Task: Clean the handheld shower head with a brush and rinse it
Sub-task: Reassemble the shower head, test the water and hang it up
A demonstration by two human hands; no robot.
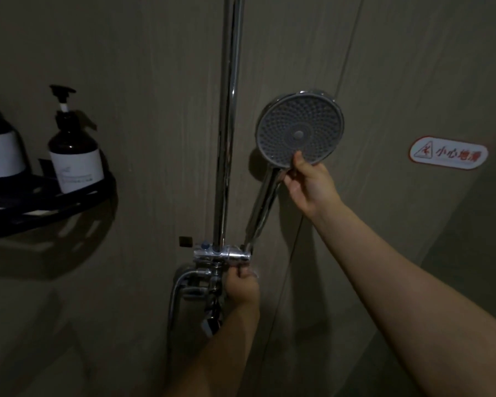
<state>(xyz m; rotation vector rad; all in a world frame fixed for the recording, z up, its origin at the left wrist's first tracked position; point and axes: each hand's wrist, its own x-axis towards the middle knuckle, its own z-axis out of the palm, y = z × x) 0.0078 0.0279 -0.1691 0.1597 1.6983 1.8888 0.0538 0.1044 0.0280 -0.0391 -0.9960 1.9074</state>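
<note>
Right hand (307, 184) grips shower head (299, 130) at its neck, disc above.

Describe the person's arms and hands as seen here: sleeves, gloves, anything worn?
Both forearms are bare as far as the frame shows, with no sleeve edge in view. The left hand and the right hand wear no gloves. No watch, wristband or ring is visible, though the light is dim and small items would be hard to spot.
</note>
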